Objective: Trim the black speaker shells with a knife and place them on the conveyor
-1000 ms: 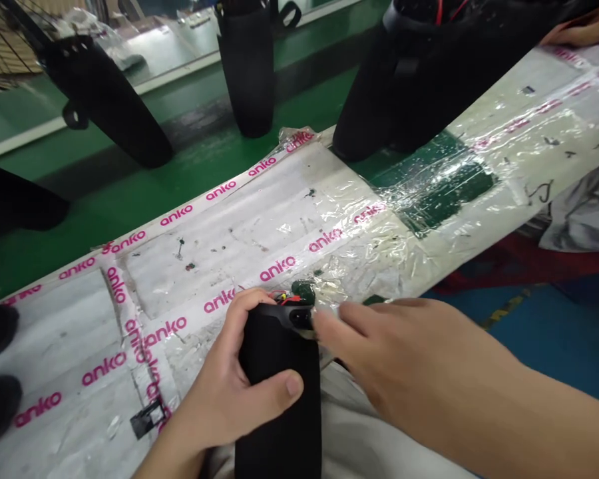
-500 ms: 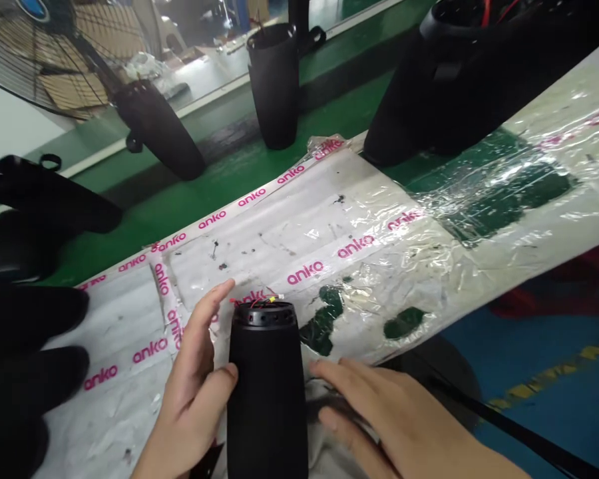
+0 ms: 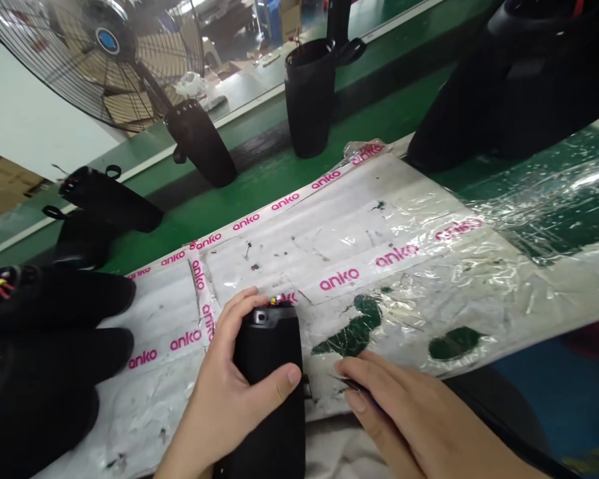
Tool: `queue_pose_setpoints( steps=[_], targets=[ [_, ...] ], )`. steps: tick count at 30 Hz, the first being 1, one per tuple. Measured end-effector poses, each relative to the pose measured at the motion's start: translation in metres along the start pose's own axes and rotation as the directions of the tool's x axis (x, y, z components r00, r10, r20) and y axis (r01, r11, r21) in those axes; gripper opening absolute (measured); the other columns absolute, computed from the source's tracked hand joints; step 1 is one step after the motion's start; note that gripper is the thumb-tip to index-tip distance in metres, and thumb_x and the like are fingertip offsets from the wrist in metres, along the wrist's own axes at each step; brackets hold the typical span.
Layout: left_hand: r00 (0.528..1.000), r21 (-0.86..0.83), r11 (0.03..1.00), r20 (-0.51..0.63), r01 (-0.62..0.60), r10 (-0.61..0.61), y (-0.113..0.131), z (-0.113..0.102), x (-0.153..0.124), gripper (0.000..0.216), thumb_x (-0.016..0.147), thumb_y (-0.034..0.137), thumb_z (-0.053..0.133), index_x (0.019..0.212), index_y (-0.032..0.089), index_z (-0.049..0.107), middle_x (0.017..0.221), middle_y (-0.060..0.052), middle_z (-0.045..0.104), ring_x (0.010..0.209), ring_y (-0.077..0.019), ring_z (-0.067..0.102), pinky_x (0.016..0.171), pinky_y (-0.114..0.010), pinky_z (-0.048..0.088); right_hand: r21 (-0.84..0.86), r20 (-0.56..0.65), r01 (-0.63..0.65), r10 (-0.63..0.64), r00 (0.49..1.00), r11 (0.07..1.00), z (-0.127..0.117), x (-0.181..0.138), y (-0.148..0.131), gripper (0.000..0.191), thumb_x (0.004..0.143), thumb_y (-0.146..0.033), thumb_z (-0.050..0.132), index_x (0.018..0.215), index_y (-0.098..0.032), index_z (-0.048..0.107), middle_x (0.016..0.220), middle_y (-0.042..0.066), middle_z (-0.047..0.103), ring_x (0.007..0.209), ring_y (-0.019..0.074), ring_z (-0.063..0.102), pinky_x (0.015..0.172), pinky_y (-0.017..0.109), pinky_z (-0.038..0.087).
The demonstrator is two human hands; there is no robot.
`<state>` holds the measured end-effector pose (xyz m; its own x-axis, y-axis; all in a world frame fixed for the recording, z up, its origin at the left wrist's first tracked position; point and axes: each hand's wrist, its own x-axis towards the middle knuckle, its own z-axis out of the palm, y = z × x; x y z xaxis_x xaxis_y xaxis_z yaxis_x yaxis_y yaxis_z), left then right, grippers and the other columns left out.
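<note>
Hands at a black cylinder on the taped bench

Fingers of the left hand (image 3: 239, 392) wrap closed around the black fabric-covered cylinder (image 3: 269, 372), thumb pressed across its front and fingertips curled over its top rim. The cylinder stands at the near edge of the white sheet (image 3: 329, 233) edged with pink "anko" tape; small red and yellow wires show at its open top. The right hand (image 3: 409, 419) lies just right of it, fingers loosely pinched on a thin dark sliver that is too small to identify. More black cylinders (image 3: 309, 100) stand on the green belt behind, near a fan (image 3: 104, 60).
</note>
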<state>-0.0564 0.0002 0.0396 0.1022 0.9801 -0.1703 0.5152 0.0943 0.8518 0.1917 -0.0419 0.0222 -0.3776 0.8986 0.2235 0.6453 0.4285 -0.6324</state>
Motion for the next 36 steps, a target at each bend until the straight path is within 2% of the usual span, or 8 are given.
queue_pose_setpoints(
  steps=[4,8,13,19,24,30,36],
  targets=[
    [0.980,-0.132,0.991,0.197,0.013,0.014,0.011,0.008,0.000,0.074,0.079,0.039,0.099,0.146,0.045,0.068,0.174,-0.005,0.048,0.166,-0.0441,0.038,0.135,-0.070,0.027,-0.274,-0.070,0.146,-0.171,0.983,0.951,-0.006,0.005,0.011,0.036,0.101,-0.005,0.043,0.129,-0.021,0.057,0.094,0.004,0.075,0.073,0.0211,0.069,0.065,0.034,0.050],
    [0.948,-0.203,0.979,0.313,0.009,0.057,0.012,0.021,0.007,0.083,0.074,0.030,0.101,0.146,0.054,0.068,0.174,-0.002,0.050,0.167,-0.0441,0.035,0.135,-0.075,0.022,-0.427,-0.061,0.171,-0.217,0.974,0.888,-0.020,0.002,0.021,0.040,0.094,-0.004,0.043,0.127,-0.022,0.058,0.090,0.003,0.071,0.071,0.0238,0.059,0.071,0.039,0.041],
    [0.940,-0.198,0.980,0.335,-0.004,0.071,0.008,0.028,0.011,0.090,0.074,0.023,0.100,0.150,0.055,0.065,0.174,-0.003,0.049,0.167,-0.0432,0.035,0.135,-0.075,0.019,-0.521,0.008,0.176,-0.202,0.979,0.835,-0.032,0.002,0.027,0.040,0.093,-0.001,0.041,0.122,-0.022,0.057,0.090,0.003,0.069,0.073,0.0244,0.059,0.074,0.040,0.037],
    [0.941,-0.177,0.984,0.330,-0.018,0.077,0.011,0.029,0.012,0.090,0.073,0.023,0.099,0.150,0.055,0.066,0.172,-0.004,0.052,0.166,-0.0433,0.039,0.134,-0.074,0.025,-0.508,0.051,0.206,-0.209,0.977,0.837,-0.031,0.008,0.026,0.036,0.091,-0.003,0.044,0.120,-0.022,0.056,0.088,0.003,0.068,0.071,0.0246,0.057,0.072,0.041,0.037],
    [0.941,-0.165,0.986,0.330,-0.014,0.068,0.014,0.031,0.014,0.094,0.069,0.020,0.100,0.149,0.056,0.066,0.172,-0.001,0.053,0.163,-0.0435,0.043,0.131,-0.071,0.035,-0.532,0.105,0.222,-0.196,0.975,0.817,-0.034,0.009,0.022,0.037,0.089,-0.003,0.044,0.120,-0.020,0.055,0.084,0.001,0.069,0.068,0.0239,0.063,0.069,0.040,0.039],
    [0.941,-0.158,0.988,0.334,0.002,0.052,0.015,0.033,0.013,0.094,0.069,0.020,0.099,0.147,0.058,0.066,0.172,-0.001,0.052,0.163,-0.0433,0.044,0.130,-0.072,0.036,-0.557,0.180,0.217,-0.138,0.974,0.802,-0.040,0.007,0.015,0.039,0.094,-0.002,0.041,0.128,-0.017,0.054,0.088,0.001,0.070,0.072,0.0223,0.065,0.072,0.038,0.045],
    [0.942,-0.170,0.985,0.328,-0.011,0.068,0.016,0.032,0.014,0.090,0.070,0.019,0.097,0.149,0.051,0.068,0.172,-0.006,0.051,0.162,-0.0443,0.045,0.130,-0.072,0.036,-0.584,0.141,0.195,-0.139,0.980,0.788,-0.033,0.004,0.013,0.036,0.095,-0.003,0.042,0.125,-0.017,0.055,0.086,0.001,0.068,0.069,0.0213,0.061,0.069,0.037,0.043]
  ],
)
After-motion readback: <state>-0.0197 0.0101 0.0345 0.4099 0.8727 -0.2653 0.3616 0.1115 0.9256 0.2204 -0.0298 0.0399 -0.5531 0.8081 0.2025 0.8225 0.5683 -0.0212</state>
